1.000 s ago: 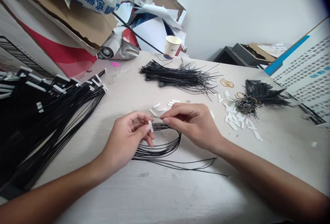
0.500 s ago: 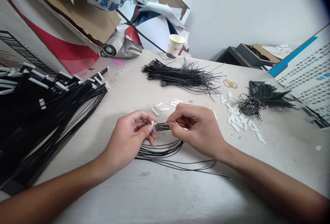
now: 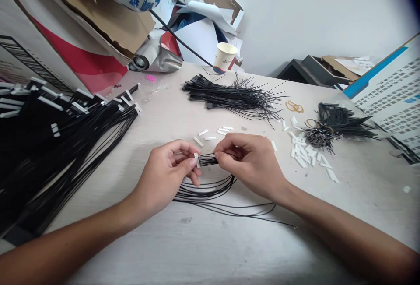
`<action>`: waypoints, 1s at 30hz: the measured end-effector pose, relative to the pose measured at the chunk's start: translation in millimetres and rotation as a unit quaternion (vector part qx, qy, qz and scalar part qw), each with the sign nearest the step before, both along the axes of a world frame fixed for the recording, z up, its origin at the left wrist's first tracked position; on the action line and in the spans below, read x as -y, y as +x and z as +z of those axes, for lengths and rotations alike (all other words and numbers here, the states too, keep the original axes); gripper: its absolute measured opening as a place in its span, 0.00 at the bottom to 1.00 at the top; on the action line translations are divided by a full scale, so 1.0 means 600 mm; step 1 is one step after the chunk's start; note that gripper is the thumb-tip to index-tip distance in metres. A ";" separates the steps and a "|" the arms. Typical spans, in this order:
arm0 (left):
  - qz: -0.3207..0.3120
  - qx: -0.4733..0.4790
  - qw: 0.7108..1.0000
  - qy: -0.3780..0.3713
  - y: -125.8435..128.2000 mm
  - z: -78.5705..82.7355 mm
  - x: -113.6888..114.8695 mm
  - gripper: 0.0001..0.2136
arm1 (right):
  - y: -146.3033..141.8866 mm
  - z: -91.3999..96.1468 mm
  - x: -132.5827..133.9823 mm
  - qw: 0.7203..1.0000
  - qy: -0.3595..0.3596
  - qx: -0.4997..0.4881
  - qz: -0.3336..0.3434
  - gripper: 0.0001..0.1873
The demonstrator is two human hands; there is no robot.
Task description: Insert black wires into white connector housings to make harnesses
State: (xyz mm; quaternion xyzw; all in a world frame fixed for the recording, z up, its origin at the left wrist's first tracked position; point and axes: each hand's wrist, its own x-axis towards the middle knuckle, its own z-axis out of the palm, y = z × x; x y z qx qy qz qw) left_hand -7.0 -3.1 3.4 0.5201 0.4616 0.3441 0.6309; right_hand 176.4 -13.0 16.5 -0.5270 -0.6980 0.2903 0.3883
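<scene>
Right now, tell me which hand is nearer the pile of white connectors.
Right: the right hand, pinching black wires, lies left of the pile of white connectors. The left hand, pinching a single white connector, is farther left, beyond the right hand.

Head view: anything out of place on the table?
The pink bits near the far edge stand out, the only pink among black wires and white parts. A lone white piece also sits well apart from the pile of white connector strips, near the right side.
</scene>
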 end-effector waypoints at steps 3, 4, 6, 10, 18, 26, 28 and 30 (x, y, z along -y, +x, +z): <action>0.002 -0.003 1.000 0.002 0.001 0.002 0.001 0.02 | -0.002 0.001 0.001 1.000 0.001 0.007 -0.004 0.08; 0.002 -0.003 1.000 0.001 0.001 0.002 0.001 0.02 | -0.003 0.001 0.001 1.000 0.005 0.011 0.001 0.07; 0.002 -0.005 1.000 0.001 0.002 0.003 0.002 0.02 | -0.005 0.000 0.001 0.999 0.014 0.021 0.022 0.06; 0.003 -0.007 1.000 0.008 0.005 0.004 0.004 0.02 | -0.010 -0.002 0.001 0.998 0.035 0.032 0.046 0.08; 0.020 -0.004 1.000 0.006 0.008 0.007 0.008 0.03 | -0.019 -0.016 0.001 0.999 0.015 -0.002 0.048 0.08; 0.035 0.019 0.999 -0.007 0.002 -0.003 0.000 0.02 | -0.005 0.029 0.031 0.974 0.169 0.136 0.057 0.04; 0.047 0.033 0.998 -0.025 0.000 -0.006 -0.002 0.04 | -0.004 0.034 0.049 0.972 0.111 0.169 0.122 0.05; 0.056 0.038 0.997 -0.037 -0.001 -0.007 -0.004 0.04 | -0.007 0.027 0.060 0.960 0.034 0.213 0.180 0.09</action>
